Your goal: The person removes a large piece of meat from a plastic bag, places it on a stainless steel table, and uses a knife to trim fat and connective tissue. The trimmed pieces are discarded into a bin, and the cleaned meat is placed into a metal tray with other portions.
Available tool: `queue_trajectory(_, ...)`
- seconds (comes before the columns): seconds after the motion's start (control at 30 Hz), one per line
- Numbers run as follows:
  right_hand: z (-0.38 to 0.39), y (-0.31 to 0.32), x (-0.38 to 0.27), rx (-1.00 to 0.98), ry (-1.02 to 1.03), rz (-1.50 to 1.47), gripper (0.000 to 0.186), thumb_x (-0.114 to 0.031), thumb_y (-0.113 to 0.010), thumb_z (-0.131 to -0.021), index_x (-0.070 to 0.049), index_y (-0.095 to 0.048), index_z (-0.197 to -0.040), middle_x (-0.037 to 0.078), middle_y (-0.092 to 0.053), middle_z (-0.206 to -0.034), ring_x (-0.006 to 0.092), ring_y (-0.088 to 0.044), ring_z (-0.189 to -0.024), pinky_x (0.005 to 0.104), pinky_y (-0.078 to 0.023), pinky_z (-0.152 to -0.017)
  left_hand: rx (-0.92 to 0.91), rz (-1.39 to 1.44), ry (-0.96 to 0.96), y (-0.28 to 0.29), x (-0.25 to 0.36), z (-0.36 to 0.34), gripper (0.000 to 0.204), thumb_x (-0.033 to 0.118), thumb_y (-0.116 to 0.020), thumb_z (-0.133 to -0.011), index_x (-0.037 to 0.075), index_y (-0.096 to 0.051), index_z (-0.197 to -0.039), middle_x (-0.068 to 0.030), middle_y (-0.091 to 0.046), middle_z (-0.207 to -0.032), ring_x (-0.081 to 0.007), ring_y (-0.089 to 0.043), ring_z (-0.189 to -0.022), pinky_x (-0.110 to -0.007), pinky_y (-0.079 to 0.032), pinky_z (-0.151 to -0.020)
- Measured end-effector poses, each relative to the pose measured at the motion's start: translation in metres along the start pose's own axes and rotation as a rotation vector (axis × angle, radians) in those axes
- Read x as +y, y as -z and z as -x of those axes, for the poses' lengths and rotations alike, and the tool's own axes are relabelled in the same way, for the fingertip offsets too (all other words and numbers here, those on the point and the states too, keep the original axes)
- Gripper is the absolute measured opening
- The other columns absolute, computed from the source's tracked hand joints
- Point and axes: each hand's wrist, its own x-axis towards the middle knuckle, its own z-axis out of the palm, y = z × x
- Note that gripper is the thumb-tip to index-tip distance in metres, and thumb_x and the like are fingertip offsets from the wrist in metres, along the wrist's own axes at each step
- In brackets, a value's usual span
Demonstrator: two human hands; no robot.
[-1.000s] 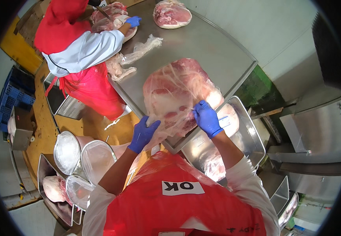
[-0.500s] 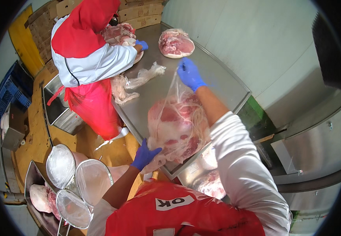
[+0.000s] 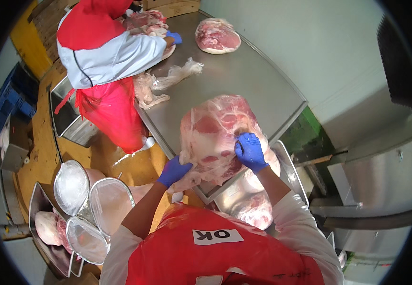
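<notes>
A large pink cut of raw meat [image 3: 213, 126] lies on the near end of the steel table, with clear plastic film [image 3: 206, 164] clinging to its nearer part. My left hand [image 3: 175, 171] grips the film at the meat's near left corner, thumb on top; some of its fingers are hidden. On the right side of the meat, my right hand [image 3: 250, 152] is closed, its curled fingers pinching film against the surface. How much film is inside that hand is hard to see.
A co-worker [image 3: 106, 61] handles meat at the far left. Another meat cut [image 3: 217, 36] and crumpled film [image 3: 177, 76] lie on the steel table [image 3: 258, 76]. Lined hoops [image 3: 112, 204] stand at lower left by a meat bin [image 3: 37, 209]. Below the table edge, a tray [image 3: 289, 166] holds meat.
My right hand has come down and toward me from the far side of the meat, where it held the film stretched up. The film now lies lower. My left hand stays at the near left corner.
</notes>
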Motion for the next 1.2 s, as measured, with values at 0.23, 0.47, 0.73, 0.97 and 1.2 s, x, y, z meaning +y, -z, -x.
queue_trajectory(0.23,0.028,0.007,0.012,0.111,0.197,0.012,0.027,-0.011,-0.059,-0.076,-0.004,-0.063,-0.103,0.017,-0.06,-0.098,0.0369,-0.058,-0.098,0.0474,-0.049,-0.085,-0.099,-0.046,0.1,0.008,0.015,0.01,0.058,0.053,-0.068,-0.084,-0.001,-0.073,-0.107,-0.0232,-0.073,-0.098,-0.0355,-0.072,-0.094,-0.043,-0.054,-0.082)
queue_trajectory(0.47,0.196,-0.014,-0.005,-0.04,-0.241,-0.014,0.006,-0.012,-0.058,-0.086,-0.007,-0.062,-0.085,0.015,-0.062,-0.079,0.0381,-0.064,-0.076,0.0526,-0.051,-0.07,-0.007,-0.132,0.034,0.013,0.018,0.035,0.048,0.038,-0.07,-0.089,-0.003,-0.069,-0.113,-0.0142,-0.073,-0.095,-0.0227,-0.07,-0.085,-0.038,-0.054,-0.076)
queue_trajectory(0.73,0.295,-0.017,0.007,0.195,-0.355,-0.001,0.003,-0.009,-0.064,-0.078,-0.01,-0.063,-0.081,0.012,-0.063,-0.08,0.0326,-0.061,-0.081,0.045,-0.045,-0.075,0.078,-0.136,0.015,0.003,0.025,0.051,0.051,0.038,-0.071,-0.086,0.001,-0.066,-0.12,-0.0198,-0.073,-0.097,-0.0331,-0.071,-0.087,-0.042,-0.055,-0.078)
queue_trajectory(0.97,0.131,0.027,-0.109,0.156,0.21,-0.41,0.08,-0.023,-0.084,-0.071,-0.012,-0.05,-0.142,0.017,-0.06,-0.129,0.0382,-0.058,-0.118,0.0474,-0.044,-0.103,-0.228,0.448,0.22,-0.024,0.04,0.041,0.027,0.017,-0.065,-0.095,0.0,-0.069,-0.115,-0.0036,-0.069,-0.092,-0.011,-0.063,-0.077,-0.028,-0.05,-0.066)
queue_trajectory(1.2,0.063,-0.048,-0.131,0.037,0.254,-0.582,0.082,-0.03,-0.082,-0.076,-0.006,-0.045,-0.144,0.017,-0.06,-0.131,0.0356,-0.059,-0.12,0.0469,-0.047,-0.102,-0.474,0.292,0.176,-0.009,0.094,0.061,0.039,0.014,-0.059,-0.098,-0.002,-0.058,-0.133,-0.01,-0.065,-0.123,-0.016,-0.062,-0.111,-0.032,-0.051,-0.096)
